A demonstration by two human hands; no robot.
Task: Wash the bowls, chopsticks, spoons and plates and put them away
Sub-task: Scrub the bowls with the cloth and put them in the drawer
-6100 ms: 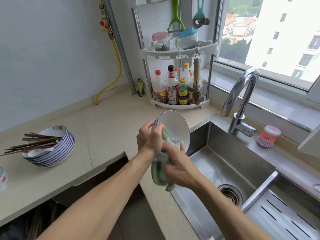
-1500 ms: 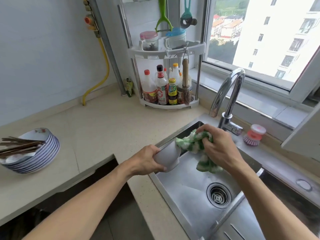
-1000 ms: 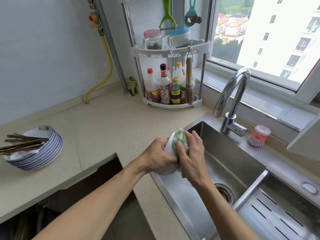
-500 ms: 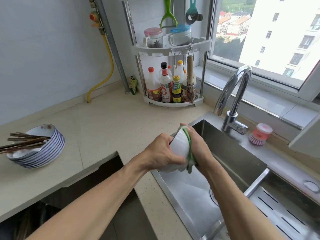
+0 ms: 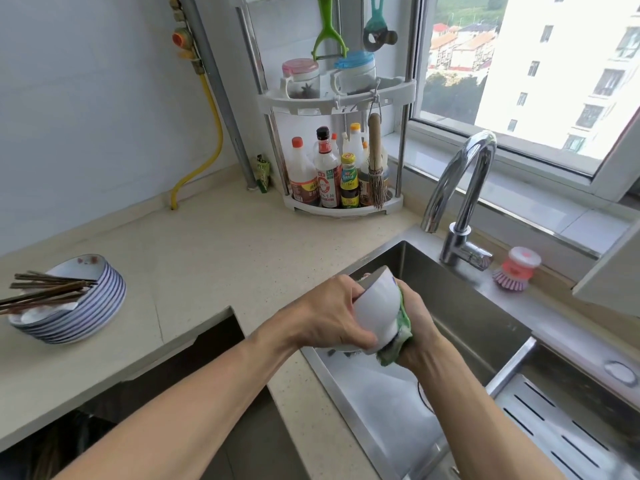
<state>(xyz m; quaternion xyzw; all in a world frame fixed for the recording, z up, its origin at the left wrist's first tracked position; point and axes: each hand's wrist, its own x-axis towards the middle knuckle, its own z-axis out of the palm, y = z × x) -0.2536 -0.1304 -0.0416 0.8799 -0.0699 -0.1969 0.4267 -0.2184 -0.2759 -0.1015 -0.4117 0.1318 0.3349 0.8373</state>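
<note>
My left hand (image 5: 329, 315) grips a white bowl (image 5: 375, 306) over the left edge of the steel sink (image 5: 485, 327), the bowl tipped on its side. My right hand (image 5: 417, 327) holds a green dishcloth (image 5: 401, 327) against the bowl's outer wall and base. Far left on the counter stands a stack of several blue-striped plates (image 5: 83, 313). Several dark chopsticks (image 5: 45, 292) lie across its top plate.
A chrome faucet (image 5: 460, 188) arches over the sink's back edge, with a pink dish brush (image 5: 516, 271) beside it. A white corner rack (image 5: 343, 168) holds sauce bottles and jars. A slotted drain tray (image 5: 561, 434) sits at the lower right. An open gap (image 5: 194, 368) cuts into the counter front.
The bowl has turned in my left hand, its base now toward my right hand. The dishcloth has slid from the rim down around the bowl's outside and bottom.
</note>
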